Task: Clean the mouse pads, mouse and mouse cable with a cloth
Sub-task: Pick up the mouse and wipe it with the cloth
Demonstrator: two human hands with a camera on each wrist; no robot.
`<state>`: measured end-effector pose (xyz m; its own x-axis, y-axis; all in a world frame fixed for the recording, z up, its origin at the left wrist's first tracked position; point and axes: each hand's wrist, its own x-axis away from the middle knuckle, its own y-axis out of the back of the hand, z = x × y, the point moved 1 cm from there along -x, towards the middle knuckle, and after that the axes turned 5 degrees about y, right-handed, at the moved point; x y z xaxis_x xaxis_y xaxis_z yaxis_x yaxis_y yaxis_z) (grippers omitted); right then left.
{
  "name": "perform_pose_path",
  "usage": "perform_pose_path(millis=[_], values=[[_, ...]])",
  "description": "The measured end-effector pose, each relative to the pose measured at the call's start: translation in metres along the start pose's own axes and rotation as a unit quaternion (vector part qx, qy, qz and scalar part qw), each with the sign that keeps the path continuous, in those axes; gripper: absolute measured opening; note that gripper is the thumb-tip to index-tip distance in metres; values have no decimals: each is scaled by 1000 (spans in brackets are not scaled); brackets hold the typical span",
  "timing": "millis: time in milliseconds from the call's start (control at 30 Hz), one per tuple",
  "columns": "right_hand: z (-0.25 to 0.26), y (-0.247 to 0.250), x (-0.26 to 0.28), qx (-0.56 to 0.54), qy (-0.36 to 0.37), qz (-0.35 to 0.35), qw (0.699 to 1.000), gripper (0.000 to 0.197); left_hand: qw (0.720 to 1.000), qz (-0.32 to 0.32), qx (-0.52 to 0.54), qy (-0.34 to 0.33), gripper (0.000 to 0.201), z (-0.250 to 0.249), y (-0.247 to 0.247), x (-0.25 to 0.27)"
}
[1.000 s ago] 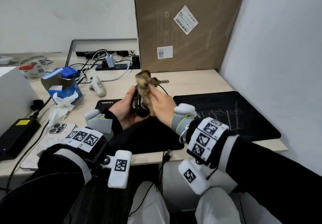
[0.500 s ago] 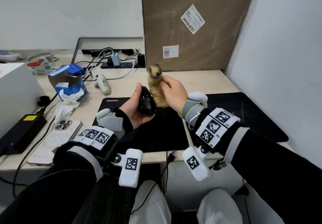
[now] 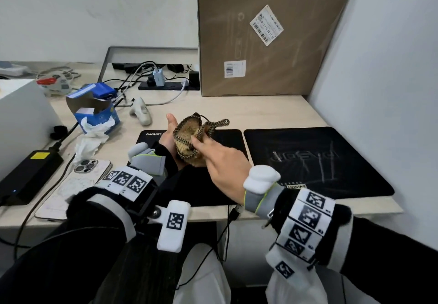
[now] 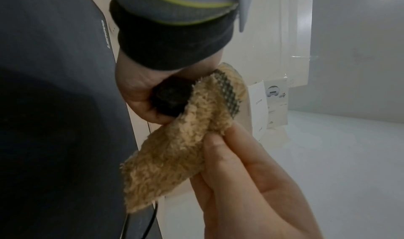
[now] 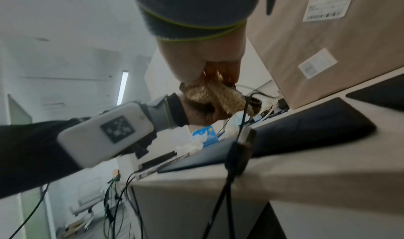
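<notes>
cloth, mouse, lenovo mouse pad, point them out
cloth (image 3: 187,135), head view, its fuzzy tan middle
mouse (image 4: 171,98), left wrist view, its black end
lenovo mouse pad (image 3: 149,138), head view, corner near logo

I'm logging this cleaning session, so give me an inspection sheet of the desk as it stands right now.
Surface: light wooden desk, two black mouse pads side by side.
Job's things: tan cloth wrapped over the black mouse, held above the left pad.
Clutter: blue tissue box, phone, black power brick, white controller.
Grippers: left hand cups the mouse from below; right hand presses the cloth onto it.
Cables: mouse cable hangs off the desk's front edge; more wires at the power strip.
Surroundings: large cardboard box against white walls.
</notes>
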<state>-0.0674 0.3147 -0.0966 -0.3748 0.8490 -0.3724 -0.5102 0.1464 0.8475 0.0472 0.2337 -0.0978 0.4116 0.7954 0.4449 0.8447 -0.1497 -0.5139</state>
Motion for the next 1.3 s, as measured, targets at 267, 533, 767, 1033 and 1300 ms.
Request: perform_pose_path(millis=[267, 533, 767, 1033, 1300], values=[[-24, 23, -53, -32, -155, -32, 987, 35, 986, -118, -120, -16, 68, 6, -6, -1], [-53, 17, -54, -274, -277, -106, 915, 27, 994, -90, -55, 22, 66, 1, -3, -4], [-48, 37, -52, -151, -168, -153, 962, 29, 997, -28, -66, 28, 25, 1, -7, 2], [-31, 22, -33, -69, -139, -70, 985, 37, 993, 10, 116, -16, 58, 12, -25, -9], [-13, 3, 15, -4, -5, -61, 998, 48, 996, 23, 82, -19, 71, 4, -18, -7]])
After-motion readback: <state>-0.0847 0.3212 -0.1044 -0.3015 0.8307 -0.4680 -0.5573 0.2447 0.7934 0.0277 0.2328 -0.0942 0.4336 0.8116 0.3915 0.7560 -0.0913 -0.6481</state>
